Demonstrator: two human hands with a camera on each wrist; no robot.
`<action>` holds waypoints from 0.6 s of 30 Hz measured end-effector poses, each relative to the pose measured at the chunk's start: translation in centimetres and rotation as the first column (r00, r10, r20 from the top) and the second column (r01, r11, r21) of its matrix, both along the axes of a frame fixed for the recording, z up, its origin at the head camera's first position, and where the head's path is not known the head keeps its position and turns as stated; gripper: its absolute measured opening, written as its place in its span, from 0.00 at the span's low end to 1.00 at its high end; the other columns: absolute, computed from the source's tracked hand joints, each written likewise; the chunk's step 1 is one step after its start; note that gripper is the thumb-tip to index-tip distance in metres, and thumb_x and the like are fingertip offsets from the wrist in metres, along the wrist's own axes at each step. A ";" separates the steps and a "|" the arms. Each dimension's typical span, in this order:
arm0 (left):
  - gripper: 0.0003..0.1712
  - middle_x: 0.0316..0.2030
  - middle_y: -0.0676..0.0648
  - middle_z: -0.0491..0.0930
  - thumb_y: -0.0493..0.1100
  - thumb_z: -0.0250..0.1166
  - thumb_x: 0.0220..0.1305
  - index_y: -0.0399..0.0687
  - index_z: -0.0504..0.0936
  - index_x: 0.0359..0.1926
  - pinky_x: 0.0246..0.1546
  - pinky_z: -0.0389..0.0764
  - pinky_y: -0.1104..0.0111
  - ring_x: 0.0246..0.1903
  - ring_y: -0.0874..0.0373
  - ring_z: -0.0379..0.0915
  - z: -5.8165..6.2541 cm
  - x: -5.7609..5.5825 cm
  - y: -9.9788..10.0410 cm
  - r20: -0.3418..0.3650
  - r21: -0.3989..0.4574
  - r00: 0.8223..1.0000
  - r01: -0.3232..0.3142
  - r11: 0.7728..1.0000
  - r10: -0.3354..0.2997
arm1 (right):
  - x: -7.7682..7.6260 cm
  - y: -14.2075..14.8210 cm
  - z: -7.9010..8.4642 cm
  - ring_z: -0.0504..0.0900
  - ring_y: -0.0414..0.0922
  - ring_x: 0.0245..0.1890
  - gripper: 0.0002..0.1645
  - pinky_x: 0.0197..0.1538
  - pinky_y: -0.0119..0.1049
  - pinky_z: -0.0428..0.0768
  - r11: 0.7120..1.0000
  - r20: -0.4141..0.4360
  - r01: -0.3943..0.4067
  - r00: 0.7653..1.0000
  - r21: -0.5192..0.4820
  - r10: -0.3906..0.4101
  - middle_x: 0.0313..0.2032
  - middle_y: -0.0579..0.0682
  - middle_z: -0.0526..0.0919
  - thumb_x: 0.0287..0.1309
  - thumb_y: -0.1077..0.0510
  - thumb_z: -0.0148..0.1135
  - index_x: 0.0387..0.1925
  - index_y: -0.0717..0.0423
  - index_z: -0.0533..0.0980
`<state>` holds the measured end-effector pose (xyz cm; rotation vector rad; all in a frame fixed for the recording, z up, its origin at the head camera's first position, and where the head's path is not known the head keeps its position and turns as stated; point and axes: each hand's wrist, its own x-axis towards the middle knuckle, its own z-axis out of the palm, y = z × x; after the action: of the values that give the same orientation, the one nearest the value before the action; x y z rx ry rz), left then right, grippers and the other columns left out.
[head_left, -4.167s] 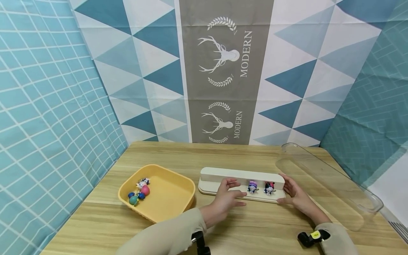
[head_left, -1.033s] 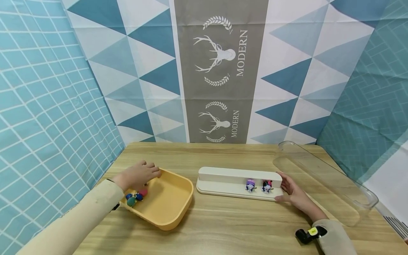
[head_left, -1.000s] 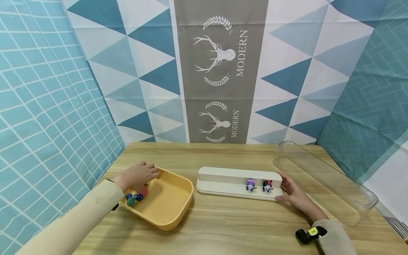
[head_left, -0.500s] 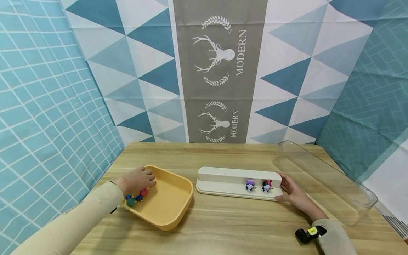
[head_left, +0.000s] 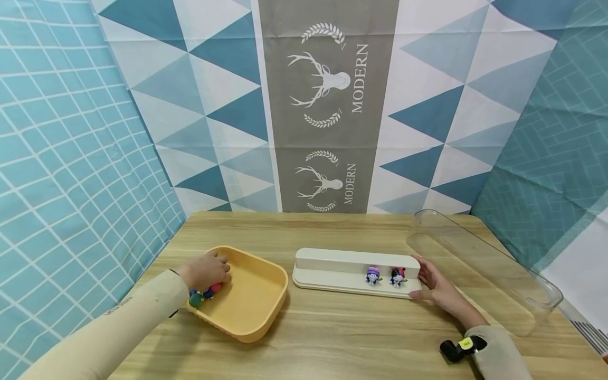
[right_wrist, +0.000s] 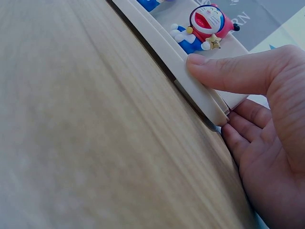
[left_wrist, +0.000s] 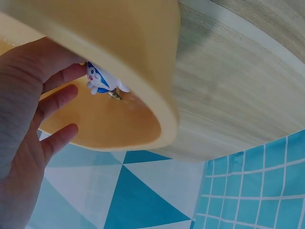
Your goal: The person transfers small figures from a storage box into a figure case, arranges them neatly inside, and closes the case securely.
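Note:
My left hand point(head_left: 208, 270) reaches into a yellow plastic bin point(head_left: 252, 316). In the left wrist view, its thumb side and index finger meet at the head of a small blue-and-white figurine point(left_wrist: 102, 80); the thumb's tip is hidden by the rim, and the other fingers are spread. Beside that hand lie more figurines, one with a green back point(head_left: 196, 300). My right hand point(head_left: 439, 289) grips the right end of a cream display stand point(head_left: 328, 279), thumb on the front edge. On the stand are a purple-hatted figurine point(head_left: 373, 275) and a red-hooded figurine point(right_wrist: 207, 24).
A long clear plastic cover point(head_left: 489, 269) lies on the wooden table point(head_left: 342, 338) at the right, reaching to the table's edge. Tiled and patterned cloths hang at the left, back and right.
From the stand's left part, my left hand has gone over to the bin, and in the last second has dropped lower into it. My right hand still holds the stand's end.

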<state>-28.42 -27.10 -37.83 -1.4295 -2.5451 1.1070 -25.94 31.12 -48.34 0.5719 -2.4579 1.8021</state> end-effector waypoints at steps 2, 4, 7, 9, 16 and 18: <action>0.17 0.30 0.57 0.75 0.42 0.79 0.46 0.64 0.80 0.33 0.37 0.68 0.64 0.34 0.59 0.64 0.0 0.2 0.3 -0.001 -0.011 1.000 -0.018 1.000 0.018 | 0.0 0.0 -0.1 0.61 0.16 0.57 0.59 0.58 0.13 0.60 1.000 -0.007 -0.010 1.000 -0.008 0.010 0.70 0.76 0.54 0.45 0.73 0.73 0.73 0.72 0.48; 0.16 0.29 0.57 0.75 0.41 0.78 0.46 0.64 0.80 0.32 0.36 0.67 0.64 0.33 0.59 0.63 0.1 0.2 0.5 0.006 -0.014 0.999 -0.042 0.999 0.042 | 0.0 0.0 -0.1 0.61 0.16 0.58 0.59 0.58 0.13 0.60 1.000 -0.012 -0.017 1.000 -0.015 0.017 0.69 0.76 0.54 0.45 0.74 0.73 0.73 0.72 0.48; 0.16 0.29 0.57 0.75 0.40 0.79 0.46 0.64 0.81 0.30 0.36 0.67 0.64 0.33 0.59 0.63 0.1 0.2 0.8 0.017 -0.018 0.998 -0.065 0.998 0.066 | 0.0 0.0 -0.1 0.61 0.16 0.58 0.59 0.58 0.13 0.60 1.000 -0.015 -0.021 1.000 -0.016 0.021 0.69 0.77 0.54 0.45 0.73 0.73 0.73 0.73 0.48; 0.17 0.28 0.57 0.75 0.40 0.79 0.45 0.64 0.81 0.30 0.36 0.67 0.64 0.33 0.59 0.63 0.2 0.1 0.9 0.024 -0.015 0.997 -0.078 0.997 0.079 | 0.0 0.0 0.0 0.61 0.16 0.58 0.59 0.58 0.13 0.60 1.000 -0.011 -0.019 1.000 -0.015 0.019 0.70 0.76 0.53 0.45 0.73 0.73 0.73 0.72 0.48; 0.14 0.25 0.56 0.73 0.42 0.76 0.48 0.62 0.77 0.24 0.32 0.71 0.66 0.30 0.59 0.67 0.6 -0.6 0.5 0.022 0.094 1.000 -0.020 0.995 0.018 | 0.0 0.0 0.1 0.60 0.16 0.58 0.59 0.58 0.13 0.60 1.000 0.007 -0.008 1.000 -0.006 0.008 0.70 0.75 0.54 0.46 0.72 0.73 0.74 0.71 0.48; 0.15 0.24 0.57 0.72 0.41 0.76 0.48 0.61 0.76 0.23 0.29 0.70 0.66 0.29 0.59 0.67 0.9 -0.9 0.3 0.029 0.163 1.000 -0.006 0.987 0.001 | 0.1 0.0 0.1 0.60 0.16 0.57 0.59 0.58 0.13 0.60 1.000 0.017 -0.004 1.000 -0.002 0.004 0.70 0.74 0.54 0.46 0.72 0.73 0.74 0.71 0.48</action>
<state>-29.32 -26.76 -36.90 -1.4117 -2.5890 0.8601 -25.84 31.10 -48.20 0.5645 -2.4676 1.8175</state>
